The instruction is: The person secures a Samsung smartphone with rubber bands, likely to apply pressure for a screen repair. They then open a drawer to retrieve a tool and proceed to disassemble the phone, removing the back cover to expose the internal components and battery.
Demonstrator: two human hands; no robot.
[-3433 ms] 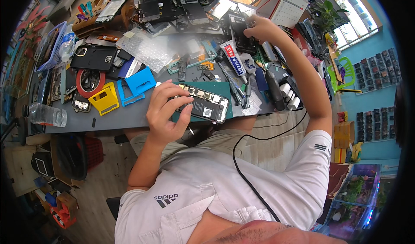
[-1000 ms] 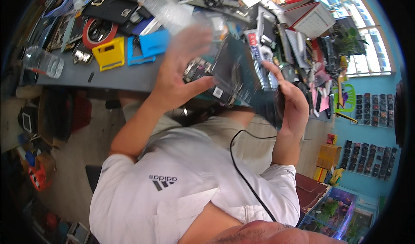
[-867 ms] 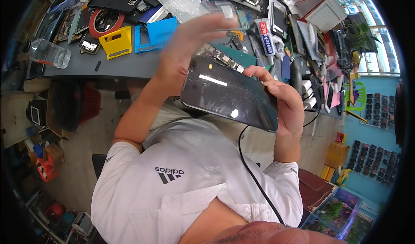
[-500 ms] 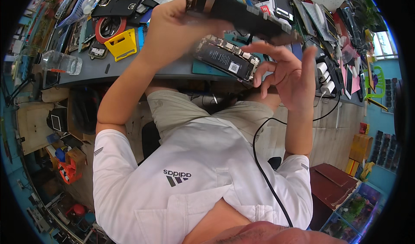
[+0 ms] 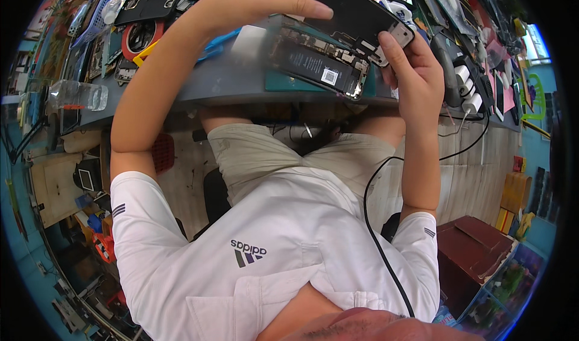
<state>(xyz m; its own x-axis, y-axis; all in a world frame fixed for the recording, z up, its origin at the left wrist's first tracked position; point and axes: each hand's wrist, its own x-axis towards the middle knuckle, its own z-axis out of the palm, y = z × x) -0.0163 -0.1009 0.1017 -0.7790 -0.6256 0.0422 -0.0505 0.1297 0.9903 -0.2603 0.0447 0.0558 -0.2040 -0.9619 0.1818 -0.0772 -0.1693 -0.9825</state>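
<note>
My left hand [image 5: 260, 2] is closed on the upper left end of a phone screen panel [image 5: 347, 14], its thumb lying across the dark inner side. My right hand [image 5: 416, 75] pinches the panel's lower right corner between thumb and fingers, beside small flex parts. Just below the panel is an opened phone body [image 5: 307, 62], showing a black battery with a white square label and a strip of circuit parts. A green mat [image 5: 282, 82] shows beneath the body at the table's near edge. The fingers of my left hand are partly hidden behind the panel and cut off by the picture's top.
A black phone case [image 5: 148, 6], a red ring-shaped roll [image 5: 143, 38] and a clear plastic bottle [image 5: 78, 95] lie at the left. White plugs [image 5: 467, 90] fill a power strip on the right. A black cable [image 5: 374, 235] runs past my right side.
My right hand has gone from open fingers near the phone body to gripping the panel's right corner. The panel has turned its inner side up, and my left hand has moved up.
</note>
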